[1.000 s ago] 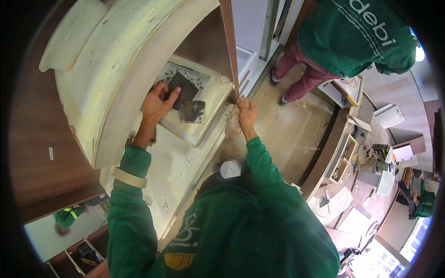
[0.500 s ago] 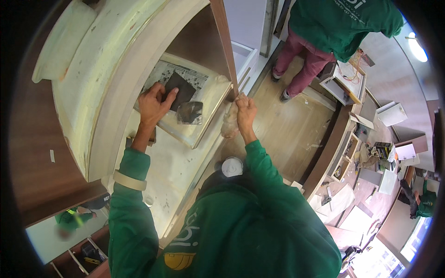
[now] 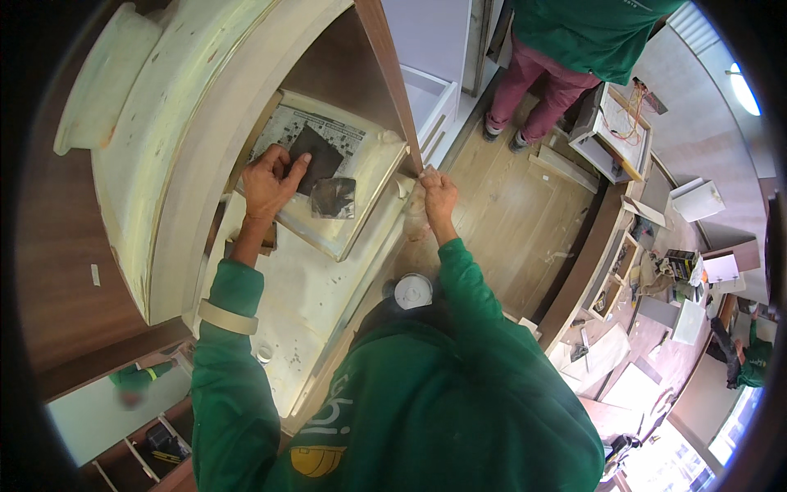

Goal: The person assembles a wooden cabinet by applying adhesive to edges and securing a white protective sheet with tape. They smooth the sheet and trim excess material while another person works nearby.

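My left hand [image 3: 270, 182] presses fingers on a dark square sheet of sandpaper [image 3: 318, 156] lying on a newspaper-lined shelf [image 3: 361, 238] inside a cream curved cabinet [image 3: 156, 123]. A second dark crumpled piece [image 3: 334, 198] lies beside it on the paper. My right hand [image 3: 438, 193] grips the front edge of the brown side panel [image 3: 392, 74] at the shelf's corner. Both arms wear green sleeves.
Another person in a green top and pink trousers [image 3: 545, 82] stands on the wood floor [image 3: 508, 213] beyond the cabinet. A white open drawer [image 3: 426, 98] is next to the panel. A white cap [image 3: 412, 289] sits near my chest. Boards and boxes [image 3: 697, 201] clutter the right.
My left hand slid up the shelf onto the dark sheet. The view shifted downward and the other person stepped further up the frame. My right hand stays on the panel edge.
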`<state>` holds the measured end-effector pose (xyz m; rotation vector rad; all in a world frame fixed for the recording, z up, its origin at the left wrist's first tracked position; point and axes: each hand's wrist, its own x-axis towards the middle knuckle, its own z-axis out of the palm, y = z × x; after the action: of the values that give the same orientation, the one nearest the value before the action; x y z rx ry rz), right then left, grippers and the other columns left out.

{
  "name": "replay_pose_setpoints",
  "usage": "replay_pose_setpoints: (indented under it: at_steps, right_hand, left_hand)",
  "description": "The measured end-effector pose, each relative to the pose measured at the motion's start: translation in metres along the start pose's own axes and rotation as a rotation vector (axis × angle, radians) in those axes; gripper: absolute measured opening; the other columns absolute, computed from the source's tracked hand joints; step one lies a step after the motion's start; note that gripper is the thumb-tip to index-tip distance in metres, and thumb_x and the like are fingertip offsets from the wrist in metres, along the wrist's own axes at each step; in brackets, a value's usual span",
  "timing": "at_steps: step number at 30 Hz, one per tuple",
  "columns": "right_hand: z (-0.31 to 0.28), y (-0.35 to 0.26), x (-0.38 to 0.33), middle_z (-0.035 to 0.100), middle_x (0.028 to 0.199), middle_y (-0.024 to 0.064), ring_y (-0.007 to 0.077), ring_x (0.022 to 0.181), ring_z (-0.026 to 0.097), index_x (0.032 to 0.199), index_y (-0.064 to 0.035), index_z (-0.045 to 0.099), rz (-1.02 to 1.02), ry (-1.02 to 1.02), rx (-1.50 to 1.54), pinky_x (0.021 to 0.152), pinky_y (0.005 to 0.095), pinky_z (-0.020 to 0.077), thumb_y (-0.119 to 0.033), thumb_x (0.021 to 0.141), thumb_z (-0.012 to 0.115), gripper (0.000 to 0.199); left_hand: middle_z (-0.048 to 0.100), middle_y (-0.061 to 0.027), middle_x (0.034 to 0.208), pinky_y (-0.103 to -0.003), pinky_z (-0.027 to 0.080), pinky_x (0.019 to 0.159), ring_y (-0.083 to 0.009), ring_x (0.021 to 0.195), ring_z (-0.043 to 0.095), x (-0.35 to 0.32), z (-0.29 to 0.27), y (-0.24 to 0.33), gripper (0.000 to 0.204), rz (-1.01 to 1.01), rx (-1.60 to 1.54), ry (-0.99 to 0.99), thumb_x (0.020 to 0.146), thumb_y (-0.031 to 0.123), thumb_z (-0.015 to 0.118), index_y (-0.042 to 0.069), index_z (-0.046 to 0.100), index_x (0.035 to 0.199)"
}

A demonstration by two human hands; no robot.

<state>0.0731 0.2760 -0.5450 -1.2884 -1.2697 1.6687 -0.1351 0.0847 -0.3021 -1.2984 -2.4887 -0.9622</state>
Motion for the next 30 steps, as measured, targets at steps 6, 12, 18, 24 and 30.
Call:
replay_pose_setpoints:
  at_steps: [6,12,18,24,30]
  right_hand:
    - [0.006,-0.038,-0.025,0.067,0.098,0.01,0.017,0.093,0.059,0.099,0.0073,0.065,-0.07,-0.096,0.044,0.086,0.0306,0.0481,-0.023,0.085,0.074,0.035]
    - [0.034,-0.074,-0.051,0.064,0.089,0.013,0.0181,0.087,0.057,0.1,0.0049,0.061,-0.159,0.101,0.067,0.082,0.0355,0.0489,-0.024,0.088,0.069,0.032]
    - [0.023,-0.103,-0.051,0.061,0.09,0.0018,0.0111,0.086,0.054,0.093,-0.0014,0.061,-0.148,-0.057,0.226,0.079,0.0283,0.0464,-0.016,0.087,0.067,0.017]
    - [0.015,-0.135,-0.058,0.059,0.086,-0.0011,0.0092,0.08,0.052,0.088,-0.0023,0.061,-0.058,-0.12,0.269,0.073,0.0265,0.0457,-0.011,0.085,0.068,0.012]
    - [0.013,-0.133,-0.057,0.061,0.086,-0.0004,0.0095,0.08,0.054,0.089,-0.0015,0.063,-0.021,-0.121,0.255,0.073,0.0261,0.0464,-0.011,0.084,0.07,0.012]
  left_hand:
    - [0.052,0.0011,0.058,-0.027,0.037,0.048,-0.0071,0.052,0.042,-0.006,-0.005,-0.003,0.031,-0.024,0.019,-0.04,0.087,0.023,0.08,0.007,0.057,0.074]
    - [0.052,-0.0012,0.058,-0.029,0.039,0.049,-0.0093,0.052,0.044,-0.004,-0.009,0.008,0.033,0.003,0.059,-0.048,0.089,0.025,0.079,0.006,0.057,0.073]
    - [0.048,-0.0016,0.052,-0.032,0.037,0.045,-0.0144,0.044,0.043,-0.002,-0.004,0.0,0.038,0.06,0.047,0.02,0.084,0.03,0.082,0.008,0.055,0.071]
    - [0.054,-0.0022,0.058,-0.031,0.04,0.05,-0.0111,0.052,0.047,-0.002,-0.007,0.007,0.035,-0.026,0.055,-0.059,0.09,0.03,0.077,0.005,0.058,0.074]
    - [0.053,-0.0014,0.057,-0.03,0.039,0.049,-0.0106,0.052,0.045,-0.008,-0.008,0.004,0.035,-0.026,0.043,-0.05,0.09,0.029,0.077,0.005,0.057,0.074]
